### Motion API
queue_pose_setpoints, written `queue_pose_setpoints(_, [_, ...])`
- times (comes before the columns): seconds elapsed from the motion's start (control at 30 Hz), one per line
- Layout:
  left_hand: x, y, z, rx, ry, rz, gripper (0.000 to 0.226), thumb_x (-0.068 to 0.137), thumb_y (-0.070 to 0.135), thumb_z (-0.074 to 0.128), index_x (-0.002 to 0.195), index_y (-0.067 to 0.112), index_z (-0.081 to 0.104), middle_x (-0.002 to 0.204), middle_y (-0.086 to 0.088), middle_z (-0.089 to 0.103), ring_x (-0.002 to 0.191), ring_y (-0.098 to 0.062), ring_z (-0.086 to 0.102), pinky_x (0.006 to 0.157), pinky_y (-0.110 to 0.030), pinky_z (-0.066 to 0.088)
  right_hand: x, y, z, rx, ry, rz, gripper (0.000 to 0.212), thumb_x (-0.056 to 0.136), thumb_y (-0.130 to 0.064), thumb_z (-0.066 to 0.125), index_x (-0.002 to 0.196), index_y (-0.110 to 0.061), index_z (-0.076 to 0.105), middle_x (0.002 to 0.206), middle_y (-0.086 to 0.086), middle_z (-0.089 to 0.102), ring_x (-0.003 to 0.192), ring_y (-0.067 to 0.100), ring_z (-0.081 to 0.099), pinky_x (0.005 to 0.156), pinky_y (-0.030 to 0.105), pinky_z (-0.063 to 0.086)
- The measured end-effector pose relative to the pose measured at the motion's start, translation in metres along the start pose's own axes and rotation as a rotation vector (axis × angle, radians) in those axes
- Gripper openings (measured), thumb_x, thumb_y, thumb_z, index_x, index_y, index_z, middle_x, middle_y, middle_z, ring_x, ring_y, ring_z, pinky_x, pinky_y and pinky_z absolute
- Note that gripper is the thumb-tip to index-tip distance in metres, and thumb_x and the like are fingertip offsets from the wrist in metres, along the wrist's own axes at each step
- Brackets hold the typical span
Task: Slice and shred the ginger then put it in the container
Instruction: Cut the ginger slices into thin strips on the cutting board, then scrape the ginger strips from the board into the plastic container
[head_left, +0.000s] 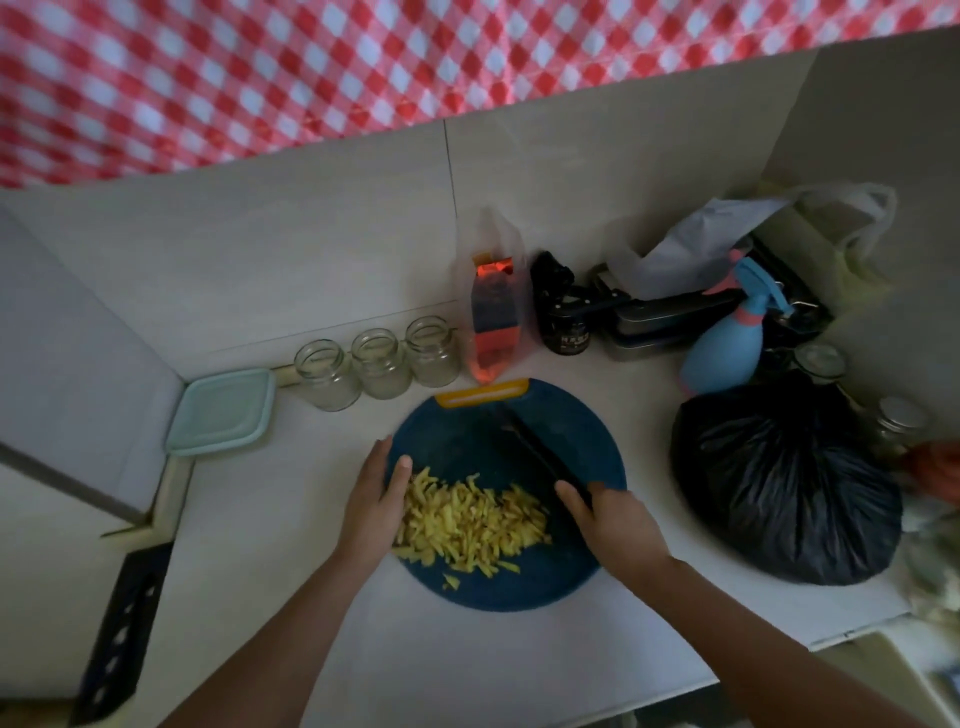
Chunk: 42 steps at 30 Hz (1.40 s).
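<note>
A pile of yellow shredded ginger lies on the round blue cutting board with an orange handle. My left hand rests with straight fingers against the pile's left edge. My right hand grips the handle of a black knife, whose blade points up and left over the board, right of the pile. A pale green lidded container sits at the far left of the counter.
Three glass jars stand behind the board, beside an orange packet. A black bag, a blue spray bottle, dark kitchen items and more jars crowd the right. A dark perforated object lies at the lower left.
</note>
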<state>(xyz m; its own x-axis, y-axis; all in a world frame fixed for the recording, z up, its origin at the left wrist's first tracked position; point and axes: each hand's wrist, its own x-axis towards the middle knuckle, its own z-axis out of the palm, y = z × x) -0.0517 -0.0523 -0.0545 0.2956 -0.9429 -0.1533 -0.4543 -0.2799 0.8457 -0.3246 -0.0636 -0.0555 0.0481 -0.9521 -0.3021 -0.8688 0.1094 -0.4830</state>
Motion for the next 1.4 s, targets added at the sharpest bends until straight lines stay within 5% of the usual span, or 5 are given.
queue_pose_setpoints(0.3, [0.046, -0.020, -0.088, 0.526, 0.184, 0.056, 0.058, 0.084, -0.001, 0.062, 0.139, 0.001, 0.042, 0.147, -0.025, 0.031, 0.138, -0.035, 0.028, 0.114, -0.038, 0.025, 0.038, 0.021, -0.022, -0.122, 0.170, 0.232, 0.054, 0.103, -0.043, 0.034, 0.122, 0.006, 0.048, 0.116, 0.027, 0.062, 0.106, 0.042, 0.060, 0.085, 0.042, 0.048])
queue_pose_setpoints(0.63, [0.080, -0.070, -0.180, 0.857, 0.062, -0.037, 0.068, 0.078, -0.002, 0.069, 0.140, 0.004, 0.042, 0.140, -0.022, 0.042, 0.129, -0.037, 0.042, 0.107, -0.039, 0.033, 0.064, 0.004, -0.035, -0.260, 0.064, 0.376, 0.047, 0.102, -0.033, 0.040, 0.134, 0.002, 0.040, 0.130, 0.025, 0.053, 0.119, 0.041, 0.053, 0.093, 0.044, 0.045])
queue_pose_setpoints(0.9, [0.103, -0.057, -0.194, 0.901, 0.000, 0.172, 0.019, 0.080, 0.000, 0.064, 0.099, 0.004, 0.064, 0.102, -0.016, 0.063, 0.095, -0.035, 0.060, 0.076, -0.037, 0.044, 0.053, -0.046, -0.044, -0.405, 0.138, 0.344, 0.038, 0.098, -0.024, 0.048, 0.127, 0.000, 0.049, 0.128, 0.022, 0.047, 0.117, 0.038, 0.048, 0.088, 0.041, 0.045])
queue_pose_setpoints(1.2, [0.026, -0.022, -0.137, 0.560, -0.282, 0.215, 0.033, 0.075, 0.006, 0.072, 0.069, 0.029, 0.050, 0.070, 0.009, 0.056, 0.072, -0.016, 0.059, 0.060, -0.012, 0.036, -0.021, -0.184, 0.047, 0.361, -0.234, -0.038, 0.020, 0.088, -0.020, 0.067, 0.102, -0.006, 0.064, 0.095, 0.008, 0.067, 0.085, 0.022, 0.063, 0.086, 0.040, 0.054])
queue_pose_setpoints(1.4, [0.001, 0.024, -0.134, 0.058, -0.151, -0.001, 0.019, 0.071, 0.008, 0.077, 0.075, 0.014, 0.059, 0.072, 0.000, 0.064, 0.066, -0.014, 0.060, 0.065, -0.024, 0.051, -0.049, -0.204, 0.099, 1.076, -0.654, 0.048, 0.106, 0.061, -0.054, 0.083, 0.148, -0.037, 0.025, 0.140, -0.001, 0.047, 0.125, 0.015, 0.051, 0.093, 0.033, 0.053])
